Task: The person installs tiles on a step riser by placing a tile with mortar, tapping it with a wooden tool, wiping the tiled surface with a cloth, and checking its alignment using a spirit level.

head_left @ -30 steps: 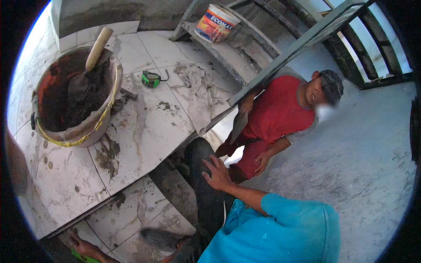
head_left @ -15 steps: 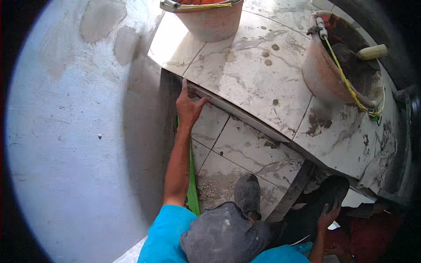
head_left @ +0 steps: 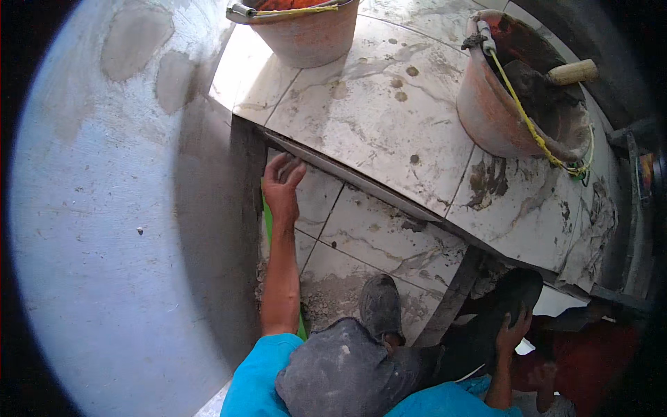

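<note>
My left hand [head_left: 281, 182], its fingers apart and slightly curled, is just below the dark front edge [head_left: 347, 177] of a tiled step, holding nothing. Beneath it lie lower white marbled tiles [head_left: 351, 229] with gritty debris, and a green strip [head_left: 267, 212] runs along the wall, partly behind my forearm. My right hand [head_left: 512, 333] rests on my dark-trousered leg with its fingers apart. My grey shoe [head_left: 379, 306] stands on the lower tiles.
On the upper tiles stand an orange-stained bucket [head_left: 299, 45] and a bucket of mortar [head_left: 493, 111] with a wooden-handled tool [head_left: 571, 74]. A dirty cloth [head_left: 590, 243] lies at right. A plastered wall [head_left: 97, 215] rises left. A co-worker in red [head_left: 590, 361] is at lower right.
The view has swung from the co-worker to the step. Since half a second ago, my left hand has dropped slightly from the step's edge and its fingers have curled.
</note>
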Tool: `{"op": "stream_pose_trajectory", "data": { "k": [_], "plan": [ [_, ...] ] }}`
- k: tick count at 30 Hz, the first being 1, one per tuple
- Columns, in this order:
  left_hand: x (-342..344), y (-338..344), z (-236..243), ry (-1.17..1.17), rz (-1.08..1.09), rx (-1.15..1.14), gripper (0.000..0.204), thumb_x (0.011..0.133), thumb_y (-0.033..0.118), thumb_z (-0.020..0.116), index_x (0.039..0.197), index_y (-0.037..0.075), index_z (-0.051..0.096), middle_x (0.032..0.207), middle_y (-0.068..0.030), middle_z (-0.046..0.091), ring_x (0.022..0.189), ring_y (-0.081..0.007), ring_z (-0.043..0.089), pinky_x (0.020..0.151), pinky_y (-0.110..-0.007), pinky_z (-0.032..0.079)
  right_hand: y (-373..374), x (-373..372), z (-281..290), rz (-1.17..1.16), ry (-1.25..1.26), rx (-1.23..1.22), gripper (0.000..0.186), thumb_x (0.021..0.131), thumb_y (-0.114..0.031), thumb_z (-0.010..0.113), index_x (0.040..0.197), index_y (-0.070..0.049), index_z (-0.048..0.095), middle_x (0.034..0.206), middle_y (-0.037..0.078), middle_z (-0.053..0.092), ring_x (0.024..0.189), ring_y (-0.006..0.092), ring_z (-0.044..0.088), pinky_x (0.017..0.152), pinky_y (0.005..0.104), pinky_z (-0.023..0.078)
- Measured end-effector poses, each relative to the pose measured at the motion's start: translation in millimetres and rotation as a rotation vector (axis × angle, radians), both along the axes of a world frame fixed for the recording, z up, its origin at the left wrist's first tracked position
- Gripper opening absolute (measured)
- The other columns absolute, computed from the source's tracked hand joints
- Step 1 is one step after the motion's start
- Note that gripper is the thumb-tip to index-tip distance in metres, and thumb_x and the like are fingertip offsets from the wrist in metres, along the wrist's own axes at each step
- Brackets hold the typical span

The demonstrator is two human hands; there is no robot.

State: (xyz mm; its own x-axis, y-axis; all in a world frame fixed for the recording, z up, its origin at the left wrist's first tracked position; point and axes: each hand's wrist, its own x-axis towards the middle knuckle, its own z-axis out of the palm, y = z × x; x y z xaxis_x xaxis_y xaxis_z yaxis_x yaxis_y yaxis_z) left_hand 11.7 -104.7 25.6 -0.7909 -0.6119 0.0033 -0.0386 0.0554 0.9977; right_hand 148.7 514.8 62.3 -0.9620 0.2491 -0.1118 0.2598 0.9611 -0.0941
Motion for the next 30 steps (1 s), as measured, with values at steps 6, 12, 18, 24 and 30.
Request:
{"op": "stream_pose_trajectory", "data": {
  "k": [6, 12, 18, 24, 30],
  "plan": [
    [8, 88, -27, 0.021, 0.071, 0.431, 0.09, 0.074, 0.005, 0.077, 0.146, 0.008, 0.023, 0.143, -0.0213, 0.032, 0.128, -0.0355, 0.039, 0.098, -0.042, 0.044, -102, -40, 32, 0.271, 0.008, -0.334, 0.023, 0.087, -0.016, 0.058, 0.102, 0.001, 0.062, 0.11, 0.02, 0.058, 0.101, 0.0358, 0.056, 0.087, 0.0443, 0.044],
    [5, 143, -43, -0.242, -0.112, 0.193, 0.105, 0.072, 0.013, 0.08, 0.15, 0.008, 0.009, 0.151, -0.0212, 0.021, 0.132, -0.033, 0.033, 0.103, -0.044, 0.037, -287, -81, 45, 1.138, -0.256, -0.725, 0.019, 0.079, -0.01, 0.061, 0.097, -0.007, 0.061, 0.093, 0.012, 0.06, 0.081, 0.0317, 0.061, 0.068, 0.0435, 0.05],
    [2, 127, -57, -0.059, -0.055, 0.157, 0.091, 0.076, 0.013, 0.076, 0.148, 0.007, 0.02, 0.14, -0.0208, 0.04, 0.119, -0.0301, 0.048, 0.094, -0.039, 0.045, -303, -68, 12, 1.13, -0.496, -0.537, 0.025, 0.08, -0.009, 0.058, 0.105, -0.005, 0.057, 0.1, 0.015, 0.059, 0.093, 0.036, 0.061, 0.076, 0.0457, 0.05],
    [19, 88, -43, -0.115, 0.003, 0.396, 0.066, 0.082, 0.013, 0.072, 0.138, 0.004, 0.04, 0.129, -0.0192, 0.05, 0.106, -0.0229, 0.058, 0.079, -0.032, 0.053, -221, -38, -21, 0.974, -0.787, -0.376, 0.031, 0.08, -0.01, 0.058, 0.111, -0.006, 0.058, 0.101, 0.019, 0.059, 0.097, 0.0385, 0.059, 0.082, 0.0469, 0.048],
    [37, 88, -31, -0.27, -0.161, 0.392, 0.047, 0.087, 0.021, 0.065, 0.125, -0.002, 0.051, 0.112, -0.0157, 0.061, 0.096, -0.0215, 0.063, 0.08, -0.034, 0.052, -102, -21, 28, 0.566, -0.434, 0.02, 0.05, 0.075, -0.024, 0.067, 0.121, -0.008, 0.057, 0.121, 0.023, 0.053, 0.124, 0.0429, 0.041, 0.097, 0.0598, 0.034]
  ]
}}
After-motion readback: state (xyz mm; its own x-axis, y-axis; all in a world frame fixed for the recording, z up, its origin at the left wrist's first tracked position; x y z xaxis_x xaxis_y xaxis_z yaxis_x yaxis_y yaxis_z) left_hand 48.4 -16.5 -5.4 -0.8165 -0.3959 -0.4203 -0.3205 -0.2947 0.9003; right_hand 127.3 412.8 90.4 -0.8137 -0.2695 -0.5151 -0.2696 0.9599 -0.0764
